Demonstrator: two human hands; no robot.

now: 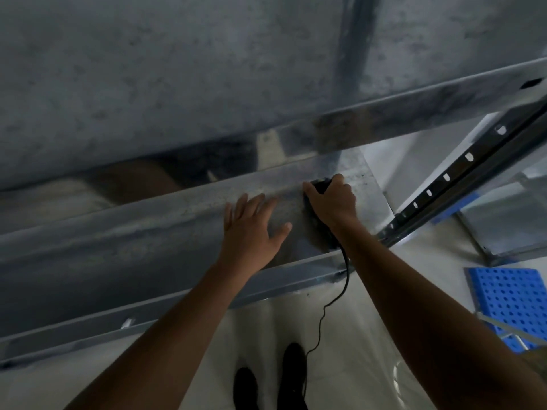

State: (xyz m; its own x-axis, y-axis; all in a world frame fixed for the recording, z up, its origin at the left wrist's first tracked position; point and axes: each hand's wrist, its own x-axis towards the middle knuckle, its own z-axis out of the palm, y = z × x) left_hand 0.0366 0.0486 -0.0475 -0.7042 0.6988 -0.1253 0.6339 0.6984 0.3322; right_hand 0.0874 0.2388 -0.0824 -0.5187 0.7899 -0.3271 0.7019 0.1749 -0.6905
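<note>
In the head view, the person is leaning over a long grey galvanised metal panel (pixel 148 232) that is lying slantwise across the frame, with a folded lip along its near edge. The left hand (pixel 251 229) is lying flat on the panel, fingers straight and spread, pressing down and gripping nothing. The right hand (pixel 331 202) is curling round a small black corded power tool (pixel 314 224), which is sitting on the panel just beside the left hand, near the panel's right end. Its thin black cable (pixel 344 279) is trailing over the lip towards the person's black shoes (pixel 293 368) on the pale floor. A black slotted steel upright (pixel 455 176) and a blue perforated plastic board (pixel 509 303) are lying to the right.

The work seems to be at an early or middle stage: the tool is working one end only, and the long mottled stretch leftward is looking no different, though blur is hiding any finish.
</note>
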